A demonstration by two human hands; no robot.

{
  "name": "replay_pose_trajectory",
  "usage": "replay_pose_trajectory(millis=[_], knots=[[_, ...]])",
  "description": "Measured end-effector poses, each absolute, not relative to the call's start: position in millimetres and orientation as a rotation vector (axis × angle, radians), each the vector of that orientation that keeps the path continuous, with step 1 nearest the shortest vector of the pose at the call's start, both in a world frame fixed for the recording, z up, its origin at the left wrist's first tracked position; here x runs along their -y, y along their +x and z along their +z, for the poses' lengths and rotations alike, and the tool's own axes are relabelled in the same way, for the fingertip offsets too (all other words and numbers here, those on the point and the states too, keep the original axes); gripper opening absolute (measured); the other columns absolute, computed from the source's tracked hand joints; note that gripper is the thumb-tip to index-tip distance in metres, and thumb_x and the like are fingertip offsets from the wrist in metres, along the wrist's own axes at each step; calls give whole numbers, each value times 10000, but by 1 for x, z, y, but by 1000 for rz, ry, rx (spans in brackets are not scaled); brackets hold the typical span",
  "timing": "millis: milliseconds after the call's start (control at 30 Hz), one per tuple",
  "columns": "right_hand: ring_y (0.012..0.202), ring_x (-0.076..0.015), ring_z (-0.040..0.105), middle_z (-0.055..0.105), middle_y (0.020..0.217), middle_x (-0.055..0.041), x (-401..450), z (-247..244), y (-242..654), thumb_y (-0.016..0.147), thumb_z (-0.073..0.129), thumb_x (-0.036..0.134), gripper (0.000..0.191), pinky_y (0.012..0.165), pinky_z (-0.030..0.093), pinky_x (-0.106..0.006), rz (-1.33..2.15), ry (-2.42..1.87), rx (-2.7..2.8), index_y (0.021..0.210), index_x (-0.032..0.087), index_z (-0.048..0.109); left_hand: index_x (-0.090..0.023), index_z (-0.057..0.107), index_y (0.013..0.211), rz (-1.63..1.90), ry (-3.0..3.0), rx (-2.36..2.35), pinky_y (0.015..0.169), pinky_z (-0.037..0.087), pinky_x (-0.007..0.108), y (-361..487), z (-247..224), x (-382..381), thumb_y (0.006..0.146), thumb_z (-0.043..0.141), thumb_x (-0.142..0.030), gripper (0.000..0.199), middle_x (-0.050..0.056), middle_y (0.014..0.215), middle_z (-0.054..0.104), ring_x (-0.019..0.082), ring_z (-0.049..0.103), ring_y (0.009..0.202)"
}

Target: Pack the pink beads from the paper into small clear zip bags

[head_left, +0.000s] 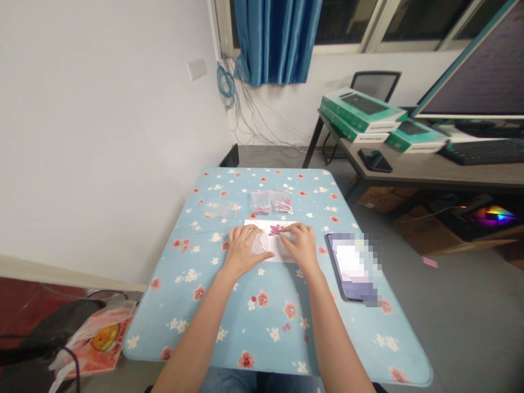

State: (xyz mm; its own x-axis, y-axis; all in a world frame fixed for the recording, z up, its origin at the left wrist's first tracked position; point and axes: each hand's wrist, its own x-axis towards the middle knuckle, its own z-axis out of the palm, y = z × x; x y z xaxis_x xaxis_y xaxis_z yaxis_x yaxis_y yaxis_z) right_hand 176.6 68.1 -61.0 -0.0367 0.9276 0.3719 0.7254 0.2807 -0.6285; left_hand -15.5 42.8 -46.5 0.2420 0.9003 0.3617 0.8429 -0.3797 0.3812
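My left hand (244,251) lies on a white sheet of paper (270,243), with its fingers and thumb gripping a clear plastic bag (257,244) that has a reddish edge. My right hand (300,245) is at the sheet's right side, its fingertips close to a small heap of pink beads (275,230). I cannot tell whether those fingers hold the bag. Just beyond the sheet lie two small clear bags of pink beads (271,201). A flat clear bag (219,208) lies to their left. All of this rests on a light blue floral tablecloth (213,305).
A phone (352,267) with a pixelated screen lies right of my right hand. To the right stands a desk (426,169) holding green boxes, a keyboard and a monitor. A patterned plastic bag (98,341) sits on the floor left of the table.
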Motion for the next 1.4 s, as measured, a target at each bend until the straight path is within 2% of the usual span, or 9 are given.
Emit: replay_pose_trajectory(millis=[400, 1067, 1400], knots=[[881, -252, 446, 591, 910, -79, -65, -63, 168, 780, 578, 311, 148, 785, 349, -397, 199, -1631, 1807, 827, 230, 693, -235, 557, 1122, 824, 2394, -1682, 965, 288, 431, -15, -45, -43, 647, 675, -602, 611, 56, 1157, 580, 257, 480, 1073], [929, -250, 448, 598, 971, -68, -66, -60, 168, 791, 590, 325, 146, 794, 326, -368, 268, -1750, 1794, 828, 240, 704, -232, 552, 1116, 843, 2406, -1670, 969, 284, 423, -15, -46, -43, 654, 666, -611, 608, 53, 1157, 585, 250, 487, 1075], [960, -225, 524, 614, 940, -56, -67, -53, 168, 783, 615, 326, 126, 906, 318, -396, 545, -1353, 1782, 809, 226, 687, -226, 562, 1105, 847, 2401, -1671, 958, 291, 418, -15, -46, -43, 666, 638, -633, 603, 60, 1143, 587, 253, 487, 1068]])
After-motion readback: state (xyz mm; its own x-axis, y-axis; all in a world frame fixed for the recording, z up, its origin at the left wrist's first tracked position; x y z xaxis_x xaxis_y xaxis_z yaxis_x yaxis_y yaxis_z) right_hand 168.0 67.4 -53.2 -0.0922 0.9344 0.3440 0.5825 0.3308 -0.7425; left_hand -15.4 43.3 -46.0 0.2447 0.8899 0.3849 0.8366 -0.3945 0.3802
